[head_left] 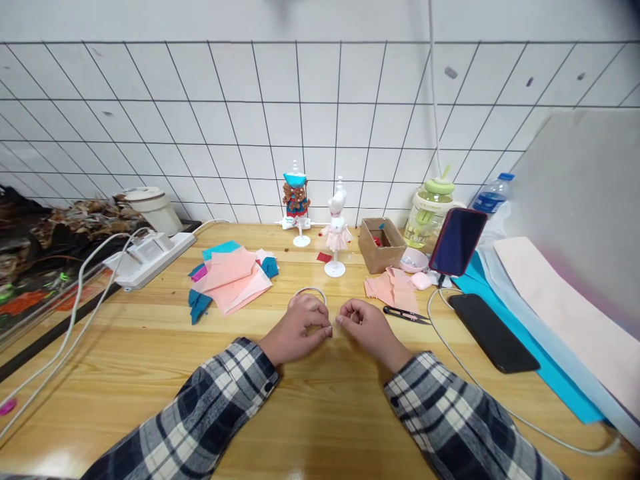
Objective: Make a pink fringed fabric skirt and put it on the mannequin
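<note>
While the pink-skirted figure (337, 235) is standing toward the counter's (320, 420) back edge, the left hand (303, 327) and right hand (367, 327) are pinching narrowly (contents too small to tell).

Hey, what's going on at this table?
Someone in a checked shirt is doing close handwork, with the left hand and right hand curled and nearly meeting fingertip to fingertip. Anything pinched there is too small to make out. A pale ring pokes out behind the left hand. Beyond stand two little dress forms, one with a pink skirt. Pink sheets lie on the left, and black snips rest beside the right hand.
</note>
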`<state>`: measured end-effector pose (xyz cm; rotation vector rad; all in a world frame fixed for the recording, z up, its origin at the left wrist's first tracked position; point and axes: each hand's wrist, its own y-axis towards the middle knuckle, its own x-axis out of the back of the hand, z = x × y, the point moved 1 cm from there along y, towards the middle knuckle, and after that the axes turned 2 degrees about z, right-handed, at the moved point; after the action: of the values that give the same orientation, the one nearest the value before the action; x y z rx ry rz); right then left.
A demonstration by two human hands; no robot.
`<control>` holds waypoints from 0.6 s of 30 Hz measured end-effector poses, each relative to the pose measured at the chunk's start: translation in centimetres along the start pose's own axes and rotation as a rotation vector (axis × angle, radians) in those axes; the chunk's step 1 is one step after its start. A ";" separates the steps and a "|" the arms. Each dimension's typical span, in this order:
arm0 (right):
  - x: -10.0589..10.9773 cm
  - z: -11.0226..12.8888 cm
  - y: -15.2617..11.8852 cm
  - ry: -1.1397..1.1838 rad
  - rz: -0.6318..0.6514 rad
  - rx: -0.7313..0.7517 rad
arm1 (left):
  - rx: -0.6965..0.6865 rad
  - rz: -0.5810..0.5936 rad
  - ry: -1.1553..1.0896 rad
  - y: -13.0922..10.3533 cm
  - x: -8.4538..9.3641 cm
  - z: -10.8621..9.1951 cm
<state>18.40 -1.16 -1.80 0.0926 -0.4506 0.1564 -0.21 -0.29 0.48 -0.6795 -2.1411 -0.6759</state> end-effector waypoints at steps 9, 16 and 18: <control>0.6 -0.4 0.1 -0.066 -0.185 0.048 | 0.040 -0.064 -0.139 0.1 -0.2 0.3; 0.8 1.1 -1.1 -0.448 -0.191 0.478 | 0.069 -0.043 -0.223 0.2 -0.6 0.7; 0.6 1.0 -1.2 -0.519 -0.174 0.477 | 0.057 -0.028 -0.205 0.1 -0.5 0.5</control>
<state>18.66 -2.35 -0.72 0.6497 -0.9127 0.0632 -0.11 0.04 -0.19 -0.7155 -2.3519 -0.5786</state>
